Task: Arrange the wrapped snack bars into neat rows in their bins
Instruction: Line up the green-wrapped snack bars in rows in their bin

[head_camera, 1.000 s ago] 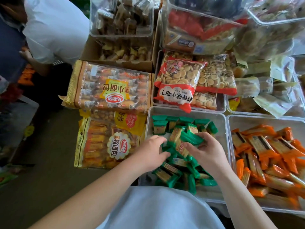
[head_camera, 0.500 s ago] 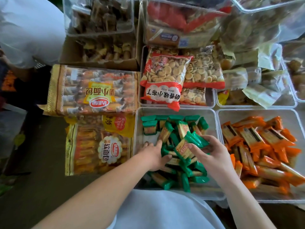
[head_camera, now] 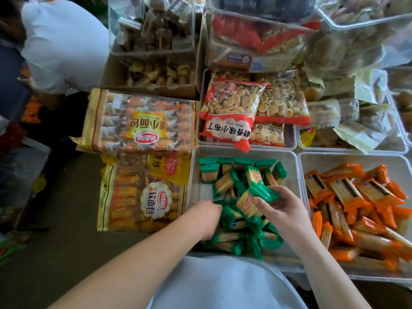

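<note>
Right hand pinches green bars, raised over the loose pile. Left hand sunk fingers-first into the pile beside it — grip can't be told. Rec.: square the ends, seat them flat w/ started row beyond both hands, far end of clear bin — labels aligned.
</note>
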`<state>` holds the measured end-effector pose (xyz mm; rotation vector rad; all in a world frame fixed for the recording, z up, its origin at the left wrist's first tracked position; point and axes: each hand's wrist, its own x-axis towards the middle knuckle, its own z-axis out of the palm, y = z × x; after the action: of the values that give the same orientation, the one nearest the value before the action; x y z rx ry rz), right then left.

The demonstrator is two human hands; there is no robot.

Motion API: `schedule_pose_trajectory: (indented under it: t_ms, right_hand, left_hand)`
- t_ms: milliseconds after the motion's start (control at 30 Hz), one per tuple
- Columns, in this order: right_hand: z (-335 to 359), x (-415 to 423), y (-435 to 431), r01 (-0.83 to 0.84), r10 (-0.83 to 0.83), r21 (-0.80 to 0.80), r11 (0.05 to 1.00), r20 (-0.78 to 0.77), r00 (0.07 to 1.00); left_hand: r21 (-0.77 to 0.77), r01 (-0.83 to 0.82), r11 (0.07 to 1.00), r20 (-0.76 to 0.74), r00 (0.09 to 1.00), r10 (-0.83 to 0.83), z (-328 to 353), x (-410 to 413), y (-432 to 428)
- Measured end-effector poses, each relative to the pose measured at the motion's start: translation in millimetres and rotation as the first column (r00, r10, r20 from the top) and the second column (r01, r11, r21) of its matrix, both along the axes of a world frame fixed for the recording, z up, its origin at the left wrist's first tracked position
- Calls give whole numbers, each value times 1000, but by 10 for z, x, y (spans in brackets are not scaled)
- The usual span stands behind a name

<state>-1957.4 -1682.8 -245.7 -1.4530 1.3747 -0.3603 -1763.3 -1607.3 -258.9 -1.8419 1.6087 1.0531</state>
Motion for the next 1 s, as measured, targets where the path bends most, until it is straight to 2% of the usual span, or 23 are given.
schedule_pose_trajectory:
  t_ms: [133,200,333,533,633,800,1000]
  right_hand:
    - [4,84,22,-35,35,-9,999,1,999]
    - [47,150,6,-60,60,-25,998,11,998]
    - [140,345,-55,-98,99,-33,995,36,994]
    - [180,560,-107,-152,148,59,987,64,987]
    - [183,604,-131,-187,186,48,981,12,982]
    - [95,826,-153,-283,284,21,959,-31,958]
    - [-303,1216,-126,-425,414,-78,902,-121,902]
  left_hand:
    - [-172,-15,985,-13,1000,13,194,-21,167]
    - [-278,-76,958,-53,997,64,315,25,245]
    - [-490,-345,801,-173,939,298,466,237,442]
    - [-482,-646,592,-381,762,523,449,503,664]
    - [-441,-750,494,-459,661,593,366,554,714]
    - [-465,-821,331,-520,556,649,315,650,767]
    - [-452,-853,262,-576,503,644,305,817,846]
